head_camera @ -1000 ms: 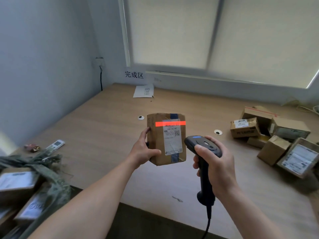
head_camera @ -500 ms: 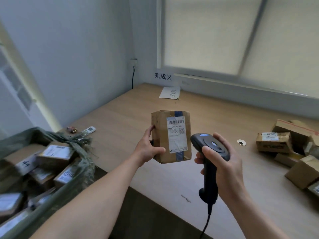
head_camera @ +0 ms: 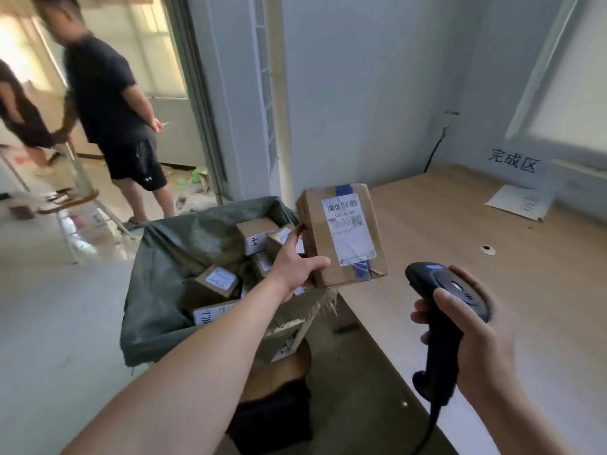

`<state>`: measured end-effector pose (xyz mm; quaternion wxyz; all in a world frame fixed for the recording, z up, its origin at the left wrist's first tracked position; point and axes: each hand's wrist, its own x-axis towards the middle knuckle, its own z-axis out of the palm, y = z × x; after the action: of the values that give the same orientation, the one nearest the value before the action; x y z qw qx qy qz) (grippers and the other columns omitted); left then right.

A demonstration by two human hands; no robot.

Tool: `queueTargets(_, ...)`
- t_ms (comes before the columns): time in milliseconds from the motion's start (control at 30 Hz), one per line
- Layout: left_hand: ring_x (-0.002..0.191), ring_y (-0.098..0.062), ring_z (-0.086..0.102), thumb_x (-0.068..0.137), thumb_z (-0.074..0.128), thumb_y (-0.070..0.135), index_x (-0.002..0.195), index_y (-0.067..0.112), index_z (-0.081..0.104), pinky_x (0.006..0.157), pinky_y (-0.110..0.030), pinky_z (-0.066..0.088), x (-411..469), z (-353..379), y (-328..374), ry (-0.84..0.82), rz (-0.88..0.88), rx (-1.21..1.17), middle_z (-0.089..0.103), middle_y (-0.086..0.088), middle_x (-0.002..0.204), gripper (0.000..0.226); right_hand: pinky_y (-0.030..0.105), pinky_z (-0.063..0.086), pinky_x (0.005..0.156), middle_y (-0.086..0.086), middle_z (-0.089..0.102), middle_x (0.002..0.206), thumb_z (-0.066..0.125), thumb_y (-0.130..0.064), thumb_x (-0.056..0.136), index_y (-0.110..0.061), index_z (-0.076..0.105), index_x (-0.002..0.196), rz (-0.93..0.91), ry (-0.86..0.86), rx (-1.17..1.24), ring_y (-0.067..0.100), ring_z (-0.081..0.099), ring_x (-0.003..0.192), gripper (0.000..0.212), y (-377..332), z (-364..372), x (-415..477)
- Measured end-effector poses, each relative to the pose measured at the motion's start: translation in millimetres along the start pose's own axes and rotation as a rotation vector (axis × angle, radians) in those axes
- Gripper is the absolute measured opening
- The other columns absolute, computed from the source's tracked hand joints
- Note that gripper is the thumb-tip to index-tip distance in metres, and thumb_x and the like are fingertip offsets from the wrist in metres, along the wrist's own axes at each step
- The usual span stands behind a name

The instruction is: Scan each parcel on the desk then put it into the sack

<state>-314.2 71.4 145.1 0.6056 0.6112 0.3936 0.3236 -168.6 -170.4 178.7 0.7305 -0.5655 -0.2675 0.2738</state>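
Parcel (head_camera: 341, 234), brown cardboard box, white shipping label, blue tape: held upright over the near rim of the green woven sack (head_camera: 170, 257), beside the pale wooden worktop (head_camera: 460, 257). Left hand (head_camera: 295, 267): thumb and fingers clasp its lower left side. Right hand (head_camera: 473, 326): wrapped round the black corded handheld scanner (head_camera: 443, 300). Sack contents: several labelled cardboard boxes (head_camera: 216, 280).

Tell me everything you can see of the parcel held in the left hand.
The parcel is a brown cardboard box, slightly dented, held upright in the air with a small tilt. A white shipping label with a barcode and QR code covers much of its facing side; blue tape crosses the top and bottom edges. The left hand grips its left edge, thumb on the front. It appears between the open green sack and the desk.
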Motion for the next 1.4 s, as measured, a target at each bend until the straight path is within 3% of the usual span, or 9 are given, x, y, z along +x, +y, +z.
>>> queueTargets(100, 0.107, -0.024, 0.067, 0.082, 0.078, 0.003, 0.142, 0.025, 0.044, 0.081, -0.042, 0.062, 14.3, -53.0, -10.6, 0.106, -0.015, -0.048, 0.067, -0.004, 0.119, 0.072, 0.04, 0.047, 0.059, 0.024, 0.073, 0.083, 0.066, -0.003, 0.091, -0.019, 0.06, 0.135, 0.014, -0.056, -0.006, 0.033, 0.07, 0.066, 0.047, 13.5, 42.2, 17.4)
queueTargets(267, 0.108, -0.024, 0.066, 0.084, 0.076, 0.009, 0.132, 0.031, 0.05, 0.086, -0.048, 0.059, 48.3, -143.4, -39.8, 0.235, -0.107, -0.066, 0.068, -0.004, 0.122, 0.059, 0.04, 0.047, 0.062, 0.024, 0.073, 0.08, 0.068, -0.004, 0.09, -0.024, 0.063, 0.128, 0.022, -0.121, -0.014, 0.037, 0.069, 0.067, 0.044, 39.4, 124.4, 50.1)
queueTargets(467, 0.099, -0.024, 0.064, 0.09, 0.071, 0.015, 0.133, 0.036, 0.05, 0.071, -0.045, 0.057, 79.9, -232.5, -81.7, 0.361, -0.299, -0.063, 0.066, -0.001, 0.117, 0.051, 0.029, 0.053, 0.05, 0.023, 0.075, 0.094, 0.086, -0.01, 0.06, -0.019, 0.065, 0.128, 0.075, -0.148, -0.022, 0.034, 0.069, 0.064, 0.072, 74.7, 209.7, 81.8)
queueTargets(600, 0.104, -0.027, 0.059, 0.091, 0.068, 0.018, 0.143, 0.031, 0.046, 0.084, -0.056, 0.055, 101.4, -266.8, -107.3, 0.429, -0.403, -0.094, 0.061, -0.004, 0.125, 0.058, 0.031, 0.054, 0.052, 0.017, 0.077, 0.094, 0.086, -0.018, 0.061, -0.022, 0.065, 0.128, 0.106, -0.167, -0.065, 0.035, 0.072, 0.065, 0.07, 92.7, 238.9, 93.7)
queueTargets(800, 0.107, -0.029, 0.052, 0.095, 0.062, 0.019, 0.152, 0.026, 0.037, 0.084, -0.053, 0.049, 133.3, -281.5, -120.8, 0.428, -0.474, -0.102, 0.055, -0.002, 0.12, 0.063, 0.031, 0.053, 0.052, 0.029, 0.071, 0.09, 0.076, -0.023, 0.069, -0.02, 0.062, 0.134, 0.168, -0.18, -0.072, 0.037, 0.07, 0.066, 0.066, 111.7, 259.1, 111.8)
queueTargets(900, 0.115, -0.032, 0.05, 0.097, 0.06, 0.023, 0.156, 0.026, 0.032, 0.085, -0.051, 0.047, 148.5, -282.5, -125.2, 0.462, -0.496, -0.05, 0.052, -0.006, 0.136, 0.066, 0.03, 0.053, 0.053, 0.028, 0.072, 0.092, 0.076, -0.023, 0.069, -0.019, 0.062, 0.135, 0.189, -0.178, -0.081, 0.038, 0.071, 0.068, 0.067, 117.5, 262.4, 117.4)
queueTargets(1167, 0.137, -0.035, 0.044, 0.103, 0.049, 0.023, 0.157, 0.023, 0.031, 0.109, -0.057, 0.041, 178.2, -284.4, -139.7, 0.476, -0.481, 0.061, 0.046, -0.007, 0.153, 0.057, 0.035, 0.054, 0.055, 0.024, 0.074, 0.091, 0.075, -0.024, 0.068, -0.021, 0.062, 0.133, 0.202, -0.131, -0.122, 0.039, 0.072, 0.07, 0.067, 124.7, 265.3, 125.7)
queueTargets(1300, 0.132, -0.031, 0.05, 0.105, 0.046, 0.013, 0.15, 0.016, 0.045, 0.099, -0.04, 0.045, 184.0, -281.8, -145.2, 0.501, -0.439, 0.239, 0.054, -0.009, 0.146, 0.046, 0.036, 0.054, 0.054, 0.023, 0.074, 0.09, 0.076, -0.023, 0.066, -0.022, 0.063, 0.13, 0.219, -0.115, -0.134, 0.036, 0.072, 0.067, 0.066, 126.5, 264.9, 126.0)
queueTargets(1400, 0.13, -0.031, 0.053, 0.104, 0.046, 0.01, 0.147, 0.017, 0.049, 0.101, -0.042, 0.047, 187.4, -284.2, -149.7, 0.501, -0.426, 0.351, 0.057, -0.009, 0.143, 0.043, 0.034, 0.053, 0.05, 0.022, 0.075, 0.089, 0.084, -0.016, 0.06, -0.023, 0.064, 0.13, 0.228, -0.096, -0.16, 0.035, 0.073, 0.066, 0.073, 127.4, 262.1, 125.2)
